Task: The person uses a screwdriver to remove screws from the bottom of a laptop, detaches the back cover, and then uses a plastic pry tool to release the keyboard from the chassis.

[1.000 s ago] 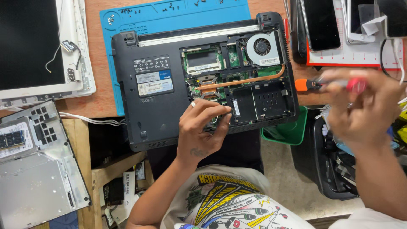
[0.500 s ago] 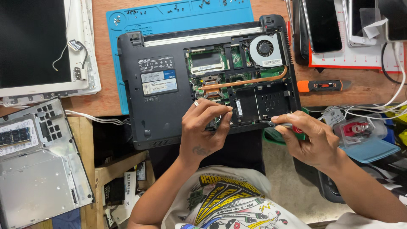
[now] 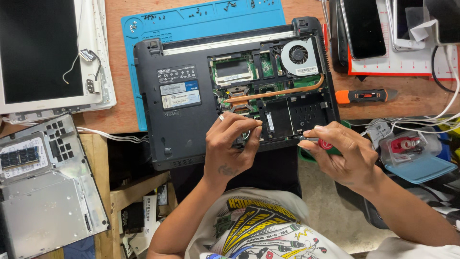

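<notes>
R hand (image 3: 342, 153) moved w/ red screwdriver (image 3: 325, 143) to laptop (image 3: 191, 120) edge.

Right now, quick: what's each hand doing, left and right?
Left hand: fingers curled, tips pressed into the open laptop by its front edge; nothing visibly held.
Right hand: closed on a red-handled screwdriver.

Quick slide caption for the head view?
Left hand rests on an opened laptop while right hand holds a red-handled screwdriver at its edge.
</notes>
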